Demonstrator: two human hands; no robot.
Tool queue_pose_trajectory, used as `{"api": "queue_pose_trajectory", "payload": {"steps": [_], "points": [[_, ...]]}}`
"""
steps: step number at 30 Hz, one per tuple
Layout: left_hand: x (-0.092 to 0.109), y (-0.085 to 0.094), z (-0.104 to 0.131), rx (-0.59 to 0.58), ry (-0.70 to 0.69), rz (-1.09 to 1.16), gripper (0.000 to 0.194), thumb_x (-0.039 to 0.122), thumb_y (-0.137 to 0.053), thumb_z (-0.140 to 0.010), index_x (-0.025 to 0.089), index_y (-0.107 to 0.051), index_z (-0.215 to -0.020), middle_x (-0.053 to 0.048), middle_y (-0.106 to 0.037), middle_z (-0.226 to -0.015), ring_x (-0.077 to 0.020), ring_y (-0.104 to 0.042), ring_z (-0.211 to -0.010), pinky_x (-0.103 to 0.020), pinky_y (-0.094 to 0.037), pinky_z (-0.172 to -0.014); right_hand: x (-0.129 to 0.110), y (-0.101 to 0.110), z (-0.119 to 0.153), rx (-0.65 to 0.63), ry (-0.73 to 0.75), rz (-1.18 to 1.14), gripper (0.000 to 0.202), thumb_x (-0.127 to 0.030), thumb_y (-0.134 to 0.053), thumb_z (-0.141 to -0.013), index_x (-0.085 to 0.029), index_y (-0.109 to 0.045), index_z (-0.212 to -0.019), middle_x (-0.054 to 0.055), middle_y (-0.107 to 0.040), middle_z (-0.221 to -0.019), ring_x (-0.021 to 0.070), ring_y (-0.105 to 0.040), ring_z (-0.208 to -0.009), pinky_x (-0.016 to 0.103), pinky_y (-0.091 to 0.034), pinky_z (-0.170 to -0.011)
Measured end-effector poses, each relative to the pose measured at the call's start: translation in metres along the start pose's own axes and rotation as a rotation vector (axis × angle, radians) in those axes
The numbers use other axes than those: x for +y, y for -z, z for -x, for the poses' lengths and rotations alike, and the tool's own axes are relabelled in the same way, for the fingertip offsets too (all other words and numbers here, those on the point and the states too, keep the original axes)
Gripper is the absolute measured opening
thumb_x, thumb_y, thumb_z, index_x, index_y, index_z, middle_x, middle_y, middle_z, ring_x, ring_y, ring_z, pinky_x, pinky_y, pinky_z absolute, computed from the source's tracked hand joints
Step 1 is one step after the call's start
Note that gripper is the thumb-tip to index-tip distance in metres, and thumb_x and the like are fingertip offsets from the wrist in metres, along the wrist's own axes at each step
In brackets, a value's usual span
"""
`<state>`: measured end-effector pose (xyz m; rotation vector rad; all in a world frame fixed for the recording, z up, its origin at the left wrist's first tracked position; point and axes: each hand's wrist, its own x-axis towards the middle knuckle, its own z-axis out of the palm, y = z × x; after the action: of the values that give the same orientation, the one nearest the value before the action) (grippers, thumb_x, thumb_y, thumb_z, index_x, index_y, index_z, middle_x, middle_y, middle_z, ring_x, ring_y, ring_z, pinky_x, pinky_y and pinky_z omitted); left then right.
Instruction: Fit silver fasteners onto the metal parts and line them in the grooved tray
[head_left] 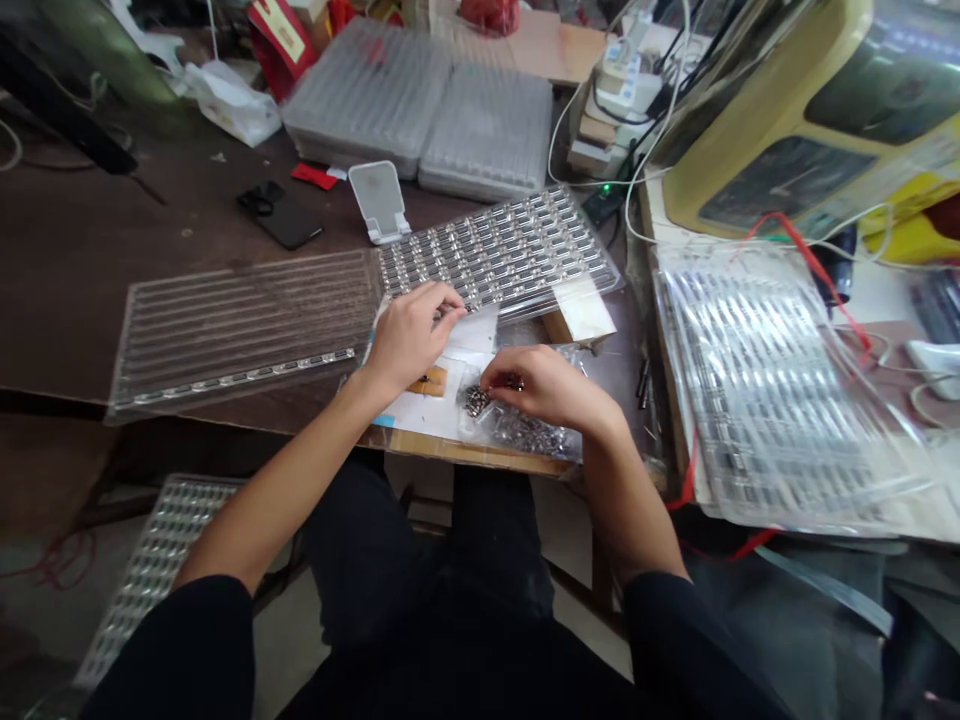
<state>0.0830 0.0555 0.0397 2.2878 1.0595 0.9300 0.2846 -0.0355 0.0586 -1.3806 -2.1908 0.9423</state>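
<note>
My left hand [415,338] is at the near edge of a clear plastic tray [606,272] filled with rows of small shiny metal parts. Its thumb and fingertips are pinched together; what lies between them is too small to make out. My right hand [551,388] has its fingers curled beside a pile of small metal parts [477,401] on a plastic bag [525,432]. Dark, shiny bits show inside those fingers. Between the hands, a small tan block [433,382] lies on white paper [409,412].
A grooved clear tray [247,310] at left holds parts in its nearest row. A cardboard box [581,312] props the filled tray. Behind are a phone stand [377,200], a black phone [280,214] and stacked trays [487,125]. More trays [780,400] lie right, another [154,570] lower left.
</note>
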Motion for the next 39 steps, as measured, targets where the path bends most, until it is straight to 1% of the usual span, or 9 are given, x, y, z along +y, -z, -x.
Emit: {"api": "queue_pose_trajectory", "payload": {"steps": [6,10,17,23,26,28,32,35,39], "points": [[-0.014,0.023,0.057,0.152,0.18,0.304,0.012,0.031,-0.057,-0.095,0.021,-0.062,-0.1,-0.006,-0.072,-0.098,-0.0171,-0.071,-0.084,-0.03,-0.058,-0.08,-0.012,-0.022,-0.018,0.149,-0.036,-0.112,0.017,-0.013,-0.062,-0.085,-0.02,-0.074,-0.094,0.003,-0.076,-0.092,0.0161,-0.069,-0.08,0.029,-0.05,-0.075],[-0.027,0.027,0.089,0.201,0.284,0.31,0.019,0.036,-0.053,-0.099,0.021,-0.065,-0.102,-0.005,-0.072,-0.095,-0.0154,-0.069,-0.078,-0.028,-0.057,-0.075,-0.016,-0.047,-0.04,0.209,0.005,-0.043,0.02,-0.013,-0.056,-0.09,-0.02,-0.074,-0.095,0.005,-0.077,-0.098,0.0186,-0.07,-0.091,0.031,-0.051,-0.085],[-0.032,0.025,0.098,0.204,0.298,0.372,0.025,0.04,-0.076,-0.087,0.02,-0.073,-0.102,-0.006,-0.078,-0.099,-0.0196,-0.074,-0.088,-0.03,-0.06,-0.082,-0.01,-0.074,-0.048,0.14,0.182,0.049,0.028,-0.006,-0.047,-0.092,-0.019,-0.07,-0.099,0.008,-0.074,-0.099,0.0193,-0.067,-0.091,0.032,-0.052,-0.083],[-0.032,0.024,0.102,0.228,0.291,0.285,0.014,0.027,-0.07,-0.09,0.02,-0.075,-0.102,-0.005,-0.078,-0.098,-0.0187,-0.074,-0.087,-0.031,-0.061,-0.083,-0.015,-0.082,-0.044,0.085,0.189,0.333,0.038,0.003,-0.045,-0.089,-0.02,-0.073,-0.098,0.009,-0.076,-0.102,0.0214,-0.066,-0.096,0.034,-0.052,-0.086],[-0.031,0.026,0.102,0.214,0.286,0.261,0.015,0.023,-0.069,-0.09,0.02,-0.075,-0.104,-0.004,-0.078,-0.1,-0.0184,-0.074,-0.087,-0.03,-0.06,-0.083,-0.017,-0.077,-0.044,0.065,0.185,0.211,0.036,-0.001,-0.046,-0.092,-0.021,-0.074,-0.104,0.008,-0.075,-0.115,0.0205,-0.069,-0.104,0.034,-0.054,-0.09],[-0.031,0.027,0.1,0.187,0.267,0.237,0.015,0.025,-0.071,-0.089,0.02,-0.076,-0.103,-0.004,-0.079,-0.099,-0.0186,-0.074,-0.087,-0.03,-0.059,-0.083,-0.018,-0.065,-0.04,0.112,0.185,0.101,0.033,-0.007,-0.048,-0.095,-0.023,-0.074,-0.108,0.007,-0.073,-0.123,0.0201,-0.069,-0.111,0.034,-0.054,-0.094],[-0.029,0.027,0.098,0.101,0.17,0.192,0.012,0.029,-0.074,-0.089,0.021,-0.077,-0.097,-0.004,-0.078,-0.1,-0.0194,-0.073,-0.092,-0.031,-0.057,-0.085,-0.017,-0.025,-0.02,0.202,0.029,0.055,0.02,-0.019,-0.057,-0.094,-0.022,-0.077,-0.097,0.005,-0.078,-0.1,0.0191,-0.073,-0.089,0.032,-0.056,-0.081],[-0.027,0.027,0.098,0.071,0.141,0.167,0.01,0.027,-0.076,-0.088,0.023,-0.078,-0.097,-0.003,-0.079,-0.1,-0.0195,-0.072,-0.093,-0.033,-0.056,-0.087,-0.011,-0.003,-0.006,0.05,-0.133,0.14,0.014,-0.021,-0.066,-0.089,-0.021,-0.077,-0.096,0.003,-0.079,-0.092,0.0196,-0.072,-0.079,0.032,-0.054,-0.075],[-0.027,0.025,0.098,0.053,0.133,0.112,0.011,0.024,-0.076,-0.088,0.024,-0.078,-0.099,-0.002,-0.079,-0.101,-0.0193,-0.071,-0.093,-0.034,-0.055,-0.089,-0.004,-0.003,-0.001,-0.074,-0.203,0.266,0.022,-0.021,-0.074,-0.082,-0.019,-0.076,-0.105,0.007,-0.078,-0.102,0.0246,-0.071,-0.092,0.035,-0.051,-0.079]]}}
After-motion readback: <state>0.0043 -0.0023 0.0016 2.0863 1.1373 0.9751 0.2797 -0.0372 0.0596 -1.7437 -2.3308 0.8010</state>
